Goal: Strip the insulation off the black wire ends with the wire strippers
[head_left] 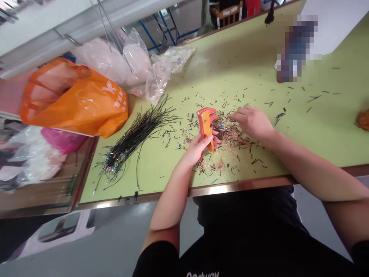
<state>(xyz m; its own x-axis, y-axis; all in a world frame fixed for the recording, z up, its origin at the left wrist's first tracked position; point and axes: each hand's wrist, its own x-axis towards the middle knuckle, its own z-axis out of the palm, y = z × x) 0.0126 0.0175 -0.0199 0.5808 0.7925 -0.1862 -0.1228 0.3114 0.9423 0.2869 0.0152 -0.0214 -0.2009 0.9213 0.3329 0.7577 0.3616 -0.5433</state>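
My left hand (pixel 197 149) is wrapped round the handles of a red and orange wire stripper (pixel 205 122), whose jaws point up and away from me. To its right, my right hand (pixel 255 122) has its fingers pressed together over the edge of a scrap pile (pixel 232 135). What those fingers hold, if anything, is too small to make out. Copper strands and short black wire offcuts make up the pile. Left of the stripper lies a bundle of long black wires (pixel 135 132), with small shiny and blue ends toward the table's near left.
An orange bag (pixel 86 102) stands at the left, with clear plastic bags (pixel 138 57) behind it. Black offcuts are scattered across the green table (pixel 317 127). A black plug (pixel 270 16) lies at the back, and a white panel (pixel 340 27) stands at back right.
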